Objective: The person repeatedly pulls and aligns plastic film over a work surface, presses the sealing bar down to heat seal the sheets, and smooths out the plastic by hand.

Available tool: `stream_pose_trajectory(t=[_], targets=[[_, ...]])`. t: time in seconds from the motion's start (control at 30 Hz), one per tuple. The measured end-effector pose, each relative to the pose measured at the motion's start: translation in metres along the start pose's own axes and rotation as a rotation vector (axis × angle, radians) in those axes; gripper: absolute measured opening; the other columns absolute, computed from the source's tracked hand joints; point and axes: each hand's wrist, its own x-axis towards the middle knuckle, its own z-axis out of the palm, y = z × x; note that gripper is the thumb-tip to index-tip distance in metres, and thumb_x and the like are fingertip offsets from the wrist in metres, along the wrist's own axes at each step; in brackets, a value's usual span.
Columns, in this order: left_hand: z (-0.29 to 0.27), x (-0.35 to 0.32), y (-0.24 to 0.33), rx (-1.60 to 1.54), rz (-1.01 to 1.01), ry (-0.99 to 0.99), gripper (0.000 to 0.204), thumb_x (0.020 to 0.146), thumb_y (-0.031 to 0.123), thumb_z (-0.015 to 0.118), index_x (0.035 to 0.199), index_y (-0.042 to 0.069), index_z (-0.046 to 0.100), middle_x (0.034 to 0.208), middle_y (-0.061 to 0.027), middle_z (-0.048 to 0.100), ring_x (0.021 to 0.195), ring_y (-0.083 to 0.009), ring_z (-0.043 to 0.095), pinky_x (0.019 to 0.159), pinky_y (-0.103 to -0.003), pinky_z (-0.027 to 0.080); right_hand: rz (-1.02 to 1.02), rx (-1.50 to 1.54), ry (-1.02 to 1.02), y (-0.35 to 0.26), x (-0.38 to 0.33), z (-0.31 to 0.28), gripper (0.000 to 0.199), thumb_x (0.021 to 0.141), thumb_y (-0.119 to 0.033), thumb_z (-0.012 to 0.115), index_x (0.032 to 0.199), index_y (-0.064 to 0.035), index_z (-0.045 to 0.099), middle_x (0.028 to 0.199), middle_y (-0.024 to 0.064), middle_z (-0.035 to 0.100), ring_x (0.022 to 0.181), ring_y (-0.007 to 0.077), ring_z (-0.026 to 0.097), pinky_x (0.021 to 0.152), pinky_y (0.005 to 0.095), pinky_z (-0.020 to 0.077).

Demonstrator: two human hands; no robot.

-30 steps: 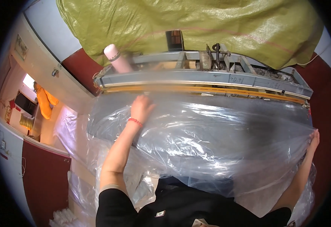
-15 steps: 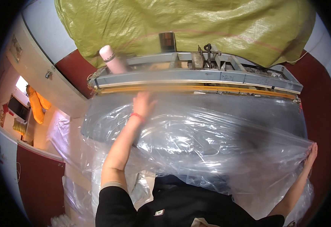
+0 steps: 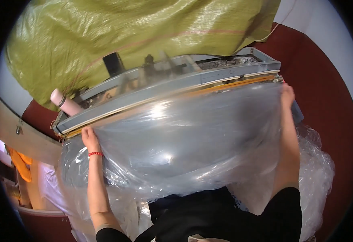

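Observation:
A wide sheet of clear plastic film is stretched between my two hands over a grey work surface. My left hand, a red bead bracelet at its wrist, is closed on the film's far left edge, close to the orange strip. At the far right, my right hand grips the film's other corner beside the end of the metal frame. That long grey frame runs along the film's far edge, with an orange strip below its front. Loose film hangs in folds at the right.
A pink bottle leans at the frame's left end, and a dark phone stands against the yellow-green woven sheet behind. A door stands at the left, beyond which orange cloth hangs. The wall's lower part is dark red.
My left hand has moved left and taken hold of the film's edge. My right hand has carried its corner up to the frame, flattening the film. The view has turned and shifted right.

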Motion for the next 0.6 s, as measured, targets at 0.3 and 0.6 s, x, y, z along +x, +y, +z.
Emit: stream_pose_trajectory(t=[0.3,0.6], targets=[[-0.023,0.051,-0.075,-0.005,0.050,0.174,0.017,0.081,0.015,0.057,0.068,0.008,0.050,0.058,0.0072,0.041,0.052,-0.0025,0.033,0.047,-0.017,0.026,0.117,0.625,-0.160,0.010,-0.010,0.104,0.015,0.081,-0.016,0.057,0.073,-0.0051,0.051,0.058,-0.0034,0.046,0.049,0.0043,0.040,0.044,0.0191,0.0309],[-0.022,0.050,-0.070,0.228,0.010,0.303,0.017,0.078,0.018,0.059,0.074,0.007,0.046,0.063,0.0024,0.046,0.054,-0.0063,0.040,0.047,-0.020,0.034,0.113,0.401,0.113,0.019,-0.004,0.112,0.015,0.077,-0.013,0.059,0.080,-0.0034,0.048,0.063,0.0035,0.050,0.054,0.0105,0.048,0.045,0.0244,0.0397]])
